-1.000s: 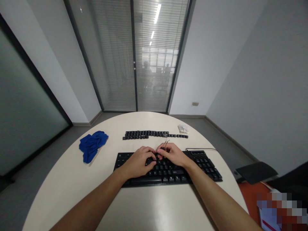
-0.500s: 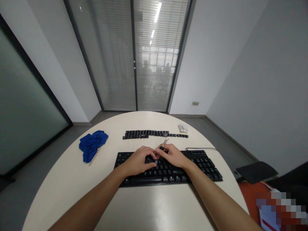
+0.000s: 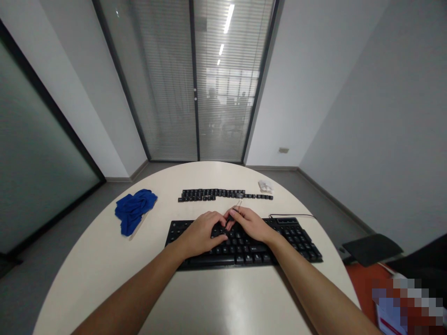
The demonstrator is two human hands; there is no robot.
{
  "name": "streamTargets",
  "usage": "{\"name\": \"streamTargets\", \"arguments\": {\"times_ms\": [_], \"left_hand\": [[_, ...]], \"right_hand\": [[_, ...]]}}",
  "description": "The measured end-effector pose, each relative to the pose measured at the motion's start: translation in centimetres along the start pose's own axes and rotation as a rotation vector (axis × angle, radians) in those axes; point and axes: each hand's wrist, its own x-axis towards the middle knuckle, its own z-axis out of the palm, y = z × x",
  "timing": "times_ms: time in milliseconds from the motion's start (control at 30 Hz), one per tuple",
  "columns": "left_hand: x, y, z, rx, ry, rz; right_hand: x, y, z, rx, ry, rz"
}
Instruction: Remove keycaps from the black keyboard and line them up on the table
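A black keyboard (image 3: 256, 259) lies across the table, with some key places on its left lacking caps. My left hand (image 3: 206, 232) rests over its left-middle part, fingers curved and thumb apart from the index finger. What the left fingertips touch is too small to tell. Close beside them, my right hand (image 3: 247, 223) pinches a thin wire-like tool (image 3: 239, 203), whose two prongs point away from me. A small dark piece shows between the right fingers. Beyond the keyboard, loose black keycaps (image 3: 213, 192) lie in rows.
A blue cloth (image 3: 134, 209) lies on the left of the round white table (image 3: 209, 302), partly over a thin pale strip. At the back right is a small clear plastic bag (image 3: 266, 186). The keyboard's cable (image 3: 293, 215) runs off to the right. A dark chair (image 3: 372, 250) stands beyond the table's right edge.
My right hand has shifted slightly up and away from the keys, turning the wire tool a little. The left hand has barely moved.
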Motion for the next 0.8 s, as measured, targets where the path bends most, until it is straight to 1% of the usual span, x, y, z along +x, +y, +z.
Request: {"name": "streamTargets", "arguments": {"times_ms": [100, 267, 533, 667, 800], "left_hand": [[0.0, 0.3, 0.1, 0.137, 0.024, 0.046], [-0.1, 0.6, 0.2, 0.324, 0.075, 0.051], [-0.1, 0.7, 0.3, 0.391, 0.082, 0.084], [0.0, 0.5, 0.1, 0.376, 0.145, 0.04], [0.3, 0.1, -0.7, 0.353, 0.229, -0.075]], "right_hand": [[0.1, 0.2, -0.1, 0.024, 0.029, -0.004], [0.3, 0.5, -0.2, 0.044, 0.103, 0.013], [0.3, 0.8, -0.2, 0.03, 0.128, 0.018], [0.3, 0.8, -0.3, -0.052, 0.128, 0.009], [0.2, 0.6, -0.4, -0.126, 0.111, -0.007]]}}
